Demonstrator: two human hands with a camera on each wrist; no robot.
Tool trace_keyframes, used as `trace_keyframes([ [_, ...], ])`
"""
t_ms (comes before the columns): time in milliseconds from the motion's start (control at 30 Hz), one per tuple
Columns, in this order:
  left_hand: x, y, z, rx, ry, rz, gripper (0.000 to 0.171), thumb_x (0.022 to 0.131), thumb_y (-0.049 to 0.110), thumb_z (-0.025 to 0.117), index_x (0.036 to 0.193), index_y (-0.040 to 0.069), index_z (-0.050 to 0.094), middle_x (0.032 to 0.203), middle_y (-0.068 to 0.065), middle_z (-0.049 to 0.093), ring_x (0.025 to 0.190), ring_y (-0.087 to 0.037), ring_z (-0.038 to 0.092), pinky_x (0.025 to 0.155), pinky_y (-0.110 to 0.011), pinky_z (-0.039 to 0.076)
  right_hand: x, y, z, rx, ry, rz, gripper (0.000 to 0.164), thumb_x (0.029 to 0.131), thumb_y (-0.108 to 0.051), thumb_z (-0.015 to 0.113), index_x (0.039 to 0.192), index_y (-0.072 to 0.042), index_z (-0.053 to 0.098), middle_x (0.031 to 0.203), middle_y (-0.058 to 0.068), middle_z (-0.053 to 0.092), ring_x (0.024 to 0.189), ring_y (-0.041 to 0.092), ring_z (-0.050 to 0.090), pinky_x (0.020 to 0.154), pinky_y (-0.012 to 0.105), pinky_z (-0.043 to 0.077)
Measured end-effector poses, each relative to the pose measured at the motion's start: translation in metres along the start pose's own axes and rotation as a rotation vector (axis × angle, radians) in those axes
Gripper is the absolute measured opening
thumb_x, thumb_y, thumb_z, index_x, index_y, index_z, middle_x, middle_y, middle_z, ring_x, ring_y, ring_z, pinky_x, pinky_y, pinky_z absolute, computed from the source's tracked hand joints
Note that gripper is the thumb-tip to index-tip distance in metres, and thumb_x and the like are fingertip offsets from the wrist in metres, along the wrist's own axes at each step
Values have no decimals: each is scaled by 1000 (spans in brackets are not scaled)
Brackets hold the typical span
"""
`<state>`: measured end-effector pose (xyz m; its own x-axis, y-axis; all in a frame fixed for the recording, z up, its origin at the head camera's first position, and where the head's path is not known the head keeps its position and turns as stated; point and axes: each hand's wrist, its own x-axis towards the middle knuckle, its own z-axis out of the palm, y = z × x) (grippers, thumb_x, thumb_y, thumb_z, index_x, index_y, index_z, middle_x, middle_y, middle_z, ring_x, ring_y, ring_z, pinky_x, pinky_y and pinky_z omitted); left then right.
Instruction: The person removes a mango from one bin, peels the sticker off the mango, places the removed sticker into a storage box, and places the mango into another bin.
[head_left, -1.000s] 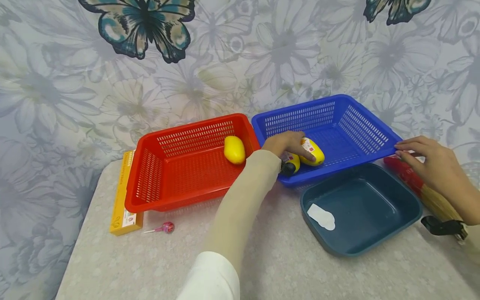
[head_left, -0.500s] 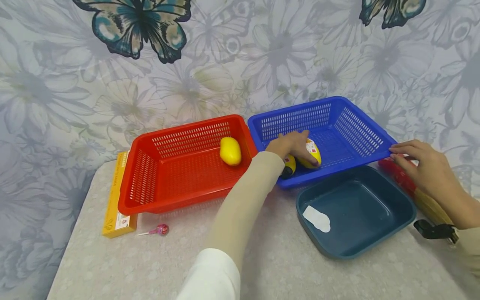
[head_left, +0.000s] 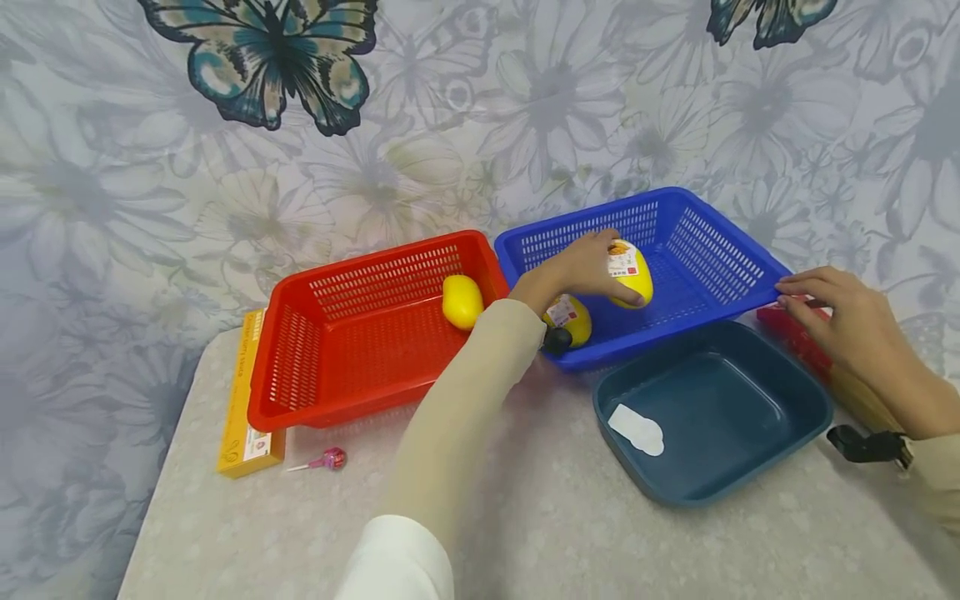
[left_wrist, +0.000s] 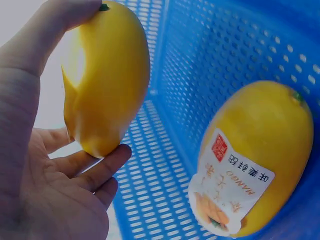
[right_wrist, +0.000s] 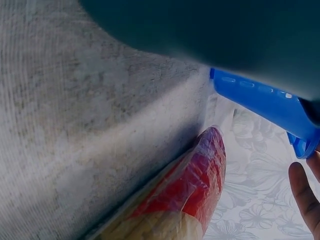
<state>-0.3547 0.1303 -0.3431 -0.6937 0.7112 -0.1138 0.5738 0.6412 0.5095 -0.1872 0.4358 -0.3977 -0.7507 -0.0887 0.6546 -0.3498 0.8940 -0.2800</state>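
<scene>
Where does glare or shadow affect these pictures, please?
Left wrist: bright glare on the held mango, washed-out background at left; right wrist: the dark teal tray in deep shadow, a pale streak across the tabletop; head: fairly even light, soft shadows.

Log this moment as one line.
left grip: holds labelled yellow oval mango over blue perforated plastic basket; right grip: at basket's edge; second labelled yellow mango: inside basket

Yellow on the mango (left_wrist: 110,75) between the left fingers (left_wrist: 106,167) and on the second mango (left_wrist: 265,115) beside them; white, with red and orange print, on its label (left_wrist: 225,185). Blue on the basket (head_left: 716,254) beneath, red on the other basket (head_left: 375,354) further left. Dark teal on the tray (head_left: 720,433) near the right fingers (head_left: 806,287); grey florals with teal butterflies (head_left: 281,50) on the backdrop (head_left: 525,108) beyond.
</scene>
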Motion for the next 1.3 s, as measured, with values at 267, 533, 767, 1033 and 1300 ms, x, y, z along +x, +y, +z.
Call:
trace_keyframes([
  [267,-24,0,-10,-85,65,72,104,73,55,81,155,18,28,137,-1,45,116,-13,46,90,-23,46,1,-2,-1,-45,-26,32,25,77,11,77,101,5,73,103,19,68,88,23,57,75,11,33],
  [533,-57,-5,-17,-129,92,83,107,72,55,82,156,19,27,141,-1,42,117,-13,45,85,-22,51,-1,-7,-1,-52,-66,79,22,81,9,75,103,6,72,105,21,67,84,34,60,71,7,33],
  [767,-92,-10,-14,-162,120,123,108,72,53,84,156,17,26,140,1,41,119,-12,43,84,-21,51,-1,-8,-1,-66,-57,78,22,81,9,75,103,6,72,107,22,67,83,33,60,71,7,32],
  [1033,-126,-15,-6,-177,157,182,104,72,49,84,154,18,29,138,2,42,119,-9,42,87,-21,51,-1,-9,0,-52,-48,74,21,82,11,74,102,8,71,107,25,66,86,41,62,76,0,26],
  [1300,-155,-15,5,-219,186,215,104,72,48,86,154,20,29,142,7,41,123,-6,40,95,-23,47,-3,-7,1,-51,-23,61,24,79,12,75,102,7,72,107,23,67,86,-12,49,70,6,32],
])
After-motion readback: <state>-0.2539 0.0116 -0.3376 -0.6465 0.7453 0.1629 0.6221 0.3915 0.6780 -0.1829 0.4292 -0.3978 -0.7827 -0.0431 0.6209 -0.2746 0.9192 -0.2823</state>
